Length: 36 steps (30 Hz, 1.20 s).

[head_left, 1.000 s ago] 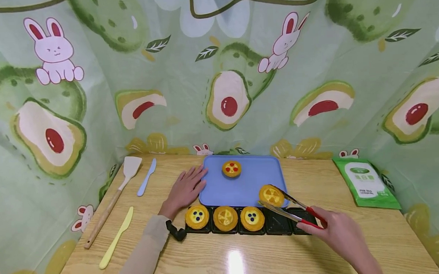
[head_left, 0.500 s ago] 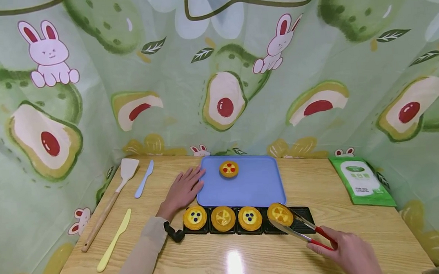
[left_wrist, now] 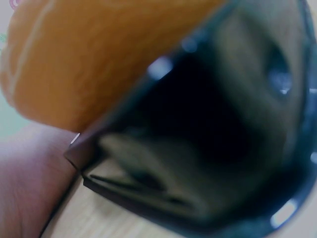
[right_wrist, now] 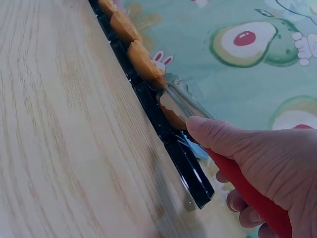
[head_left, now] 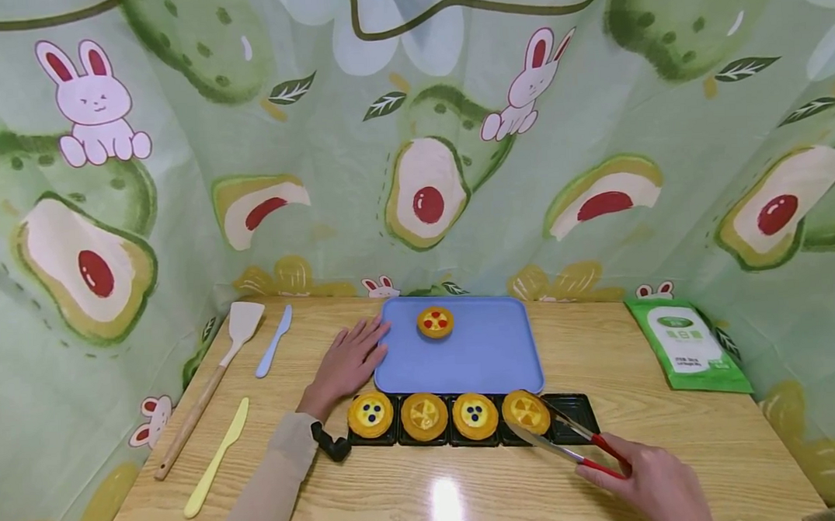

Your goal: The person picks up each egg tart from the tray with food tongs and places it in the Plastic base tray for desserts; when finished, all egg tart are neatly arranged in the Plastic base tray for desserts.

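My right hand point(head_left: 654, 475) grips red-handled tongs point(head_left: 566, 450), seen close in the right wrist view as well. The tong tips sit around an egg tart point(head_left: 527, 411) with wedge-patterned topping, in the fourth compartment of a row of black trays point(head_left: 577, 417). To its left are two tarts with dark berries and a wedge-patterned tart point(head_left: 424, 416) between them, each in its compartment. My left hand point(head_left: 348, 361) lies flat, fingertips at the left rim of the blue tray point(head_left: 491, 343). On that tray sits a tart with red pieces point(head_left: 436, 322).
A wooden-handled spatula point(head_left: 216, 378), a blue knife point(head_left: 276, 343) and a yellow knife point(head_left: 218, 459) lie at the left of the wooden table point(head_left: 372, 496). A green-and-white packet point(head_left: 689, 346) lies at the right. Patterned cloth point(head_left: 356, 139) rises behind and at both sides.
The tongs carried the wedge-patterned tart from over the blue tray's front right corner down into the fourth black compartment, then shifted slightly left. My left hand stayed at the tray's rim.
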Tool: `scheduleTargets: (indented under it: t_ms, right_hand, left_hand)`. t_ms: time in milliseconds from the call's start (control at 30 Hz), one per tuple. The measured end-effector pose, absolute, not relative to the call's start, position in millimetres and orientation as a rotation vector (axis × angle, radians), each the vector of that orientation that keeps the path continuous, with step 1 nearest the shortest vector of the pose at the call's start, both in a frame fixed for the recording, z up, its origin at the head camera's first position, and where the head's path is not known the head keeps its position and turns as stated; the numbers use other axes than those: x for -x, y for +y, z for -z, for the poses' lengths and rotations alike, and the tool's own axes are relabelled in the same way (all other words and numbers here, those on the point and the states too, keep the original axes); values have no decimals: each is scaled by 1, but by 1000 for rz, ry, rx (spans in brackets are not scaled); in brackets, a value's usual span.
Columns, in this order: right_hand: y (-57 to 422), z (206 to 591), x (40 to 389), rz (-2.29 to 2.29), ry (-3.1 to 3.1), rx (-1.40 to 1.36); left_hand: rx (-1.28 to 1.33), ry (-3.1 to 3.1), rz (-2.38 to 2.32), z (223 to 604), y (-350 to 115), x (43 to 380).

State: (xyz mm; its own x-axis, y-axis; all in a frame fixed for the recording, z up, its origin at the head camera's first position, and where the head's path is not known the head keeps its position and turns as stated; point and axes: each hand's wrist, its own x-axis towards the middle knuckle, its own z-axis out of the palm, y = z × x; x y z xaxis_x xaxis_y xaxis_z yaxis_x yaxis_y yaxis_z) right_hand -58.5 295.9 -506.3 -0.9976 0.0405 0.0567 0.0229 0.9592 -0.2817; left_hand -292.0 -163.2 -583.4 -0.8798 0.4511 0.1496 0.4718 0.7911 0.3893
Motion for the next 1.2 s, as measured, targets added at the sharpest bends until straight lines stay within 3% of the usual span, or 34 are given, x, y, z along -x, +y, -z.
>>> scheduleTargets:
  t_ms: [833,1200]
  right_hand:
    - [295,494,71,-534,-2972,38]
    - [288,481,100,-603,-2888,-95]
  left_hand:
    - [757,-2902,676,583,-164,294]
    - [749,-2927,672,587,-164,294]
